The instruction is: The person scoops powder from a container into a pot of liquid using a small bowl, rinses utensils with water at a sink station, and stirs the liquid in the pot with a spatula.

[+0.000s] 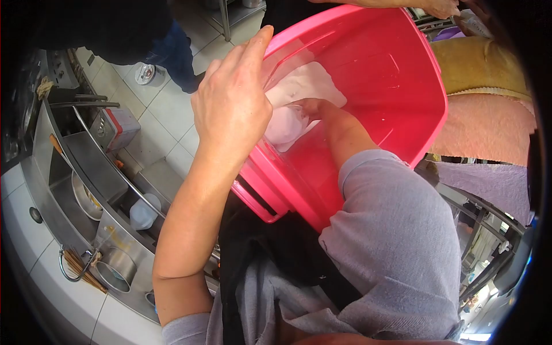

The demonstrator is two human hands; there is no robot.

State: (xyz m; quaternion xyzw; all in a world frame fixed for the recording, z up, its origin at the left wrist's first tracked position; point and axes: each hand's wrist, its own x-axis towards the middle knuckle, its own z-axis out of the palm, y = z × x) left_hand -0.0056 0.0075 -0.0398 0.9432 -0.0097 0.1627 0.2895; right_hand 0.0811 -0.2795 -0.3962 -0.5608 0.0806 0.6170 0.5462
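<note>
The work in hand appears to be somewhere in its middle: the white powder (310,80) lies at the bottom of the big pink bin (385,92), and the pale cup (286,125) is down there with it, not lifted out. The bin is tilted, with its mouth toward the person, and much of its inner wall shows bare, so I judge that only a modest quantity is left inside. The right hand (315,109) reaches deep into the bin, and its fingers seem clamped on the edge of the cup. The cup looks whitish inside, so perhaps it is already partly filled, but I cannot tell how full it is. The left hand (233,103) lies along the rim of the bin, fingers straight and near together; its thumb is hidden, so I cannot tell if it grips the rim or only steadies it. What seems left is to bring the cup out with its powder; no powder shows outside the bin. Beyond the far rim there is another person's hand (441,7), apart from this work.
</note>
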